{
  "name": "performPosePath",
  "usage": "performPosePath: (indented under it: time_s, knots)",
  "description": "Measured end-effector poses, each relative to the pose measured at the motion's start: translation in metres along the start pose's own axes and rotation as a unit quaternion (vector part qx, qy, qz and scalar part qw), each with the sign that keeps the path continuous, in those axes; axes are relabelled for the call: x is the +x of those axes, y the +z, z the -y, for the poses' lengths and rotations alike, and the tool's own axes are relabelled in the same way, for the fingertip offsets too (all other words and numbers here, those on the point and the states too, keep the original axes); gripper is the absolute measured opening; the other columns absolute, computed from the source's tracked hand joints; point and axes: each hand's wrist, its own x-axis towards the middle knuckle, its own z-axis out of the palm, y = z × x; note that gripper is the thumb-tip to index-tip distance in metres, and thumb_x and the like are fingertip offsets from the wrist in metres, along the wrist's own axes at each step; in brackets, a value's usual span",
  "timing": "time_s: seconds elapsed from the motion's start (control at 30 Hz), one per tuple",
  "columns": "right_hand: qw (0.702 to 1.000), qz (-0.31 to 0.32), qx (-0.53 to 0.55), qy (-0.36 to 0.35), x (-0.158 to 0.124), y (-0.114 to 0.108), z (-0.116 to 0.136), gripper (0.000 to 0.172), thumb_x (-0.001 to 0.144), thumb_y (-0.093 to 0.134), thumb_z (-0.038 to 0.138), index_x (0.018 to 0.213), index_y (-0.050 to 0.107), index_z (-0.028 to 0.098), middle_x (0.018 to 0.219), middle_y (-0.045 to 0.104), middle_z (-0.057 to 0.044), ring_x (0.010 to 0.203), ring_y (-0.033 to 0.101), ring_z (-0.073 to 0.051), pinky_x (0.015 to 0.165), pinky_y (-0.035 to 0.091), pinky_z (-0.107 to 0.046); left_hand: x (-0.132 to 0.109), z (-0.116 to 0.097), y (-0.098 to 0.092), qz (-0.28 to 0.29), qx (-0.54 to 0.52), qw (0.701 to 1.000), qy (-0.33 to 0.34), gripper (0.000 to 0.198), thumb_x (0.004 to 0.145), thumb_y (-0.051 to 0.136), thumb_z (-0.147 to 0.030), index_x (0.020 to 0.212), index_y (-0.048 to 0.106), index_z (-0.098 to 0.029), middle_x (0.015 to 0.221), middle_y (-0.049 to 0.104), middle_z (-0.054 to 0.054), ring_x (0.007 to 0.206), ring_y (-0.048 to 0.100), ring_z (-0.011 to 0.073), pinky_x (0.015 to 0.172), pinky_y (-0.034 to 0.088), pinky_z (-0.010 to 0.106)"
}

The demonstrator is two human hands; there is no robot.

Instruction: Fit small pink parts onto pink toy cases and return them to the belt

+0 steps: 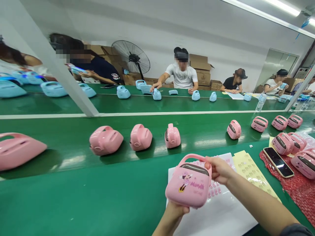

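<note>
A pink plastic handled device, printed with a cartoon mouse and lettering and with a dark strip along its top front, is held up over the work surface. My left hand grips it from below, the fingers partly hidden behind it. At the right end of its carry handle, my right hand is closed, thumb and fingers pinching there. Beneath lies a white sheet bearing rows of small pink stickers. A yellow sticker sheet lies beside it, partly behind my right forearm.
Pink devices stand spaced along the green belt. At right, a phone and more pink devices rest by red bubble wrap. Across a white rail, several people handle blue devices. A slanted post stands left.
</note>
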Motion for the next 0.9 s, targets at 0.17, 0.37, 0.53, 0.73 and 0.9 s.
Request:
performPosePath:
  time_s: [0.17,0.37,0.53,0.73,0.9]
  knots:
    - [0.939,-0.124,-0.289,-0.137,0.002,-0.012,-0.022,0.028,0.080,0.046,0.032,0.105,0.050,0.021,0.083,0.052,-0.001,0.053,0.050,-0.009,0.042,0.038,-0.021,0.002,-0.002,-0.012,-0.019,-0.066,0.998,-0.014,0.074,0.047,0.072,-0.062,0.111,0.059,-0.028,0.084,0.072,0.006,0.100,0.058,0.0364,0.075,0.052,0.046]
    - [0.724,-0.271,-0.616,-0.150,0.019,-0.053,-0.023,0.021,0.080,0.045,0.010,0.092,0.060,0.018,0.103,0.052,-0.012,0.083,0.057,-0.021,0.061,0.042,-0.029,0.010,-0.015,-0.005,-0.090,-0.246,0.965,-0.029,0.062,0.062,0.064,-0.060,0.120,0.048,-0.043,0.099,0.071,-0.005,0.093,0.064,0.0245,0.070,0.056,0.034]
    - [0.729,-0.267,-0.608,-0.165,0.017,-0.053,-0.027,0.020,0.082,0.042,0.013,0.079,0.060,0.019,0.097,0.053,-0.008,0.075,0.056,-0.017,0.062,0.042,-0.028,0.008,-0.021,-0.002,-0.084,-0.318,0.943,-0.060,0.064,0.066,0.058,-0.064,0.123,0.046,-0.039,0.101,0.071,-0.003,0.092,0.065,0.0198,0.075,0.054,0.028]
    - [0.913,-0.166,-0.279,-0.247,-0.005,0.008,-0.025,0.009,0.071,0.061,0.026,0.066,0.057,0.019,0.105,0.054,-0.009,0.105,0.052,-0.022,0.085,0.043,-0.035,0.007,-0.016,-0.003,-0.027,-0.310,0.948,-0.067,0.072,0.065,0.048,-0.073,0.126,0.045,-0.035,0.107,0.068,0.000,0.104,0.059,0.0185,0.088,0.047,0.025]
    - [0.948,-0.127,-0.191,-0.221,-0.016,0.056,-0.031,0.016,0.063,0.069,0.022,0.057,0.055,0.019,0.116,0.052,-0.009,0.120,0.041,-0.023,0.100,0.029,-0.040,0.006,-0.011,-0.006,0.050,-0.337,0.940,-0.004,0.058,0.076,0.037,-0.068,0.114,0.058,-0.030,0.108,0.069,0.002,0.102,0.061,0.0147,0.091,0.043,0.021]
